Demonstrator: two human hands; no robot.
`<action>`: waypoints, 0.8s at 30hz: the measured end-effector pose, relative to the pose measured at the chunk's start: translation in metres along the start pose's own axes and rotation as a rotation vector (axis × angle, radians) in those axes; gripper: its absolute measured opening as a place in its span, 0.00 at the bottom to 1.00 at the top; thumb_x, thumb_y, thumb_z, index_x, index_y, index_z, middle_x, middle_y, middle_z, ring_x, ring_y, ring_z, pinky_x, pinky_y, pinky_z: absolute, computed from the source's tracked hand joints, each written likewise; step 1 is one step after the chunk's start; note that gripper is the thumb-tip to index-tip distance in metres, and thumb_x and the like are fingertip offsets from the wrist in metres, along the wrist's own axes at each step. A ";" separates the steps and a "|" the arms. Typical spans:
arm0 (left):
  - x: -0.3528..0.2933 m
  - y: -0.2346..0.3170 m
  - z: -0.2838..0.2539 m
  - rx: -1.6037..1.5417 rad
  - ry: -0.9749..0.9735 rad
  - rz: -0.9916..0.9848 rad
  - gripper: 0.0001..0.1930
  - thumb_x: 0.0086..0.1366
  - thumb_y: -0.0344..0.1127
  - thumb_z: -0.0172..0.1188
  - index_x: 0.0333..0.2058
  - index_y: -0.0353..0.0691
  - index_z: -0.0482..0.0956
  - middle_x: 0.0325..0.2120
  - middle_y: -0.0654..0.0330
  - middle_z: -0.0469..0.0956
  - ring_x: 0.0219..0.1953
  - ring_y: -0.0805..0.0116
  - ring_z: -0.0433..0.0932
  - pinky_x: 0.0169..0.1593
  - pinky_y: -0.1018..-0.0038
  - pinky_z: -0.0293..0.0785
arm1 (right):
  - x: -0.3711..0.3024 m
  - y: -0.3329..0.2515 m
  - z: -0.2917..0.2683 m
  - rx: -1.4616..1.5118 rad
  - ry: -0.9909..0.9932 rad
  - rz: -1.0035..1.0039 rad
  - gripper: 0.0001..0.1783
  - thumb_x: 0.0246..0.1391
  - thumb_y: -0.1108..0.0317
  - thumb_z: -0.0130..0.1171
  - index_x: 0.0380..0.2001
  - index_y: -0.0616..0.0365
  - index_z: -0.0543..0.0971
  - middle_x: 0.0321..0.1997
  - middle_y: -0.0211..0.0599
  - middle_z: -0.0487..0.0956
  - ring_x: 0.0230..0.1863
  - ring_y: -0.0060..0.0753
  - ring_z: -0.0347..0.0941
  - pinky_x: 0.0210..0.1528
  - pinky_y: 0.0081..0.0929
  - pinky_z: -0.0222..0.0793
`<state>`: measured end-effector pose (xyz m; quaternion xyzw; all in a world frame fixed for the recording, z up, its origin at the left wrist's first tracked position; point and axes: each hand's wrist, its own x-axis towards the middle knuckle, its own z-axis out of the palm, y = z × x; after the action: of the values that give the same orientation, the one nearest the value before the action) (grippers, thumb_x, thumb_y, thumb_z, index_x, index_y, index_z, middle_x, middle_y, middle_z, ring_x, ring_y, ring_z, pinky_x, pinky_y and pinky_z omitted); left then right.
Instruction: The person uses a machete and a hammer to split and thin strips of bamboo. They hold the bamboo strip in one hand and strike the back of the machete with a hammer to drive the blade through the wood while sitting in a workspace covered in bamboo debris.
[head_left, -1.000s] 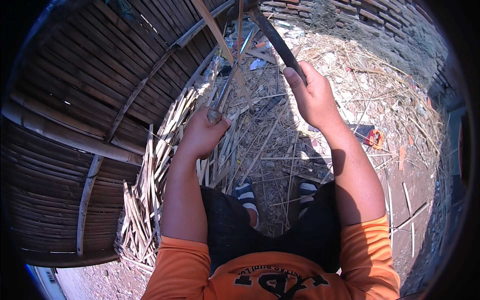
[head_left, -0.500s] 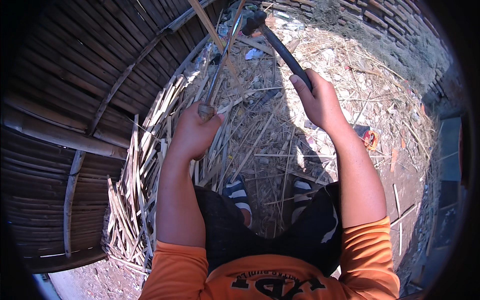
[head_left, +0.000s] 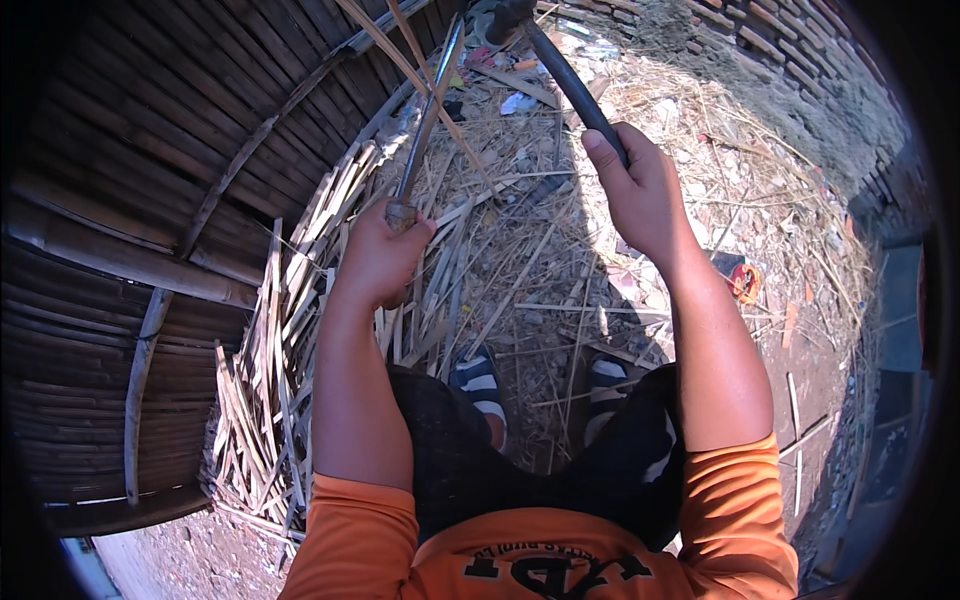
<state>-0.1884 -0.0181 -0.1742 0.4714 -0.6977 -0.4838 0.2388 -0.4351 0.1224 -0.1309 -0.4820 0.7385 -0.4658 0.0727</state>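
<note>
Blade tool (head_left: 425, 120): long flat metal blade with a wooden grip, held upright-ish, leaning up and to the right toward the top of the view — sits left of centre, above the pile of splints.
Woven panel (head_left: 130, 200): big curved wall of dark bamboo slats, fills the whole left side; lighter bamboo ribs cross it.
Splint pile (head_left: 270, 380): loose pale bamboo strips, heaped at the foot of the panel, just left of the left forearm.
Left hand (head_left: 380, 260): clenched round the blade tool's wooden grip, the grip's butt end showing at the top of the fist.
Thin strips (head_left: 400, 50): two pale bamboo strips crossing the blade near the top edge; cannot tell whether they touch it.
Feet (head_left: 480, 385): two striped sandals on the ground between the forearms, partly hidden by dark shorts.
Ground (head_left: 560, 270): dry soil covered in straw, bamboo offcuts and scraps.
Right hand (head_left: 640, 190): clenched round a dark rod-like handle (head_left: 575, 85), thumb lying along it; handle runs up-left to a dark head (head_left: 505, 15) at the top edge — head mostly cut off, shape unclear.
Hands relative: well apart, blade tool and dark handle converge toward the top.
Orange object (head_left: 745, 282): small, on the ground right of the right forearm.
Brick wall (head_left: 800, 70): low, curving along the upper right.
</note>
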 end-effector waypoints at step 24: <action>0.014 -0.022 0.025 0.149 -0.081 0.000 0.09 0.62 0.33 0.66 0.35 0.40 0.74 0.18 0.68 0.71 0.16 0.79 0.66 0.20 0.75 0.61 | -0.001 0.014 0.010 0.058 -0.084 -0.066 0.23 0.66 0.50 0.56 0.37 0.63 0.77 0.20 0.46 0.77 0.22 0.42 0.75 0.28 0.38 0.68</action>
<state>-0.2050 -0.0211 -0.2064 0.4678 -0.7408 -0.4494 0.1746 -0.4382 0.1181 -0.1470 -0.5232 0.7047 -0.4683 0.1021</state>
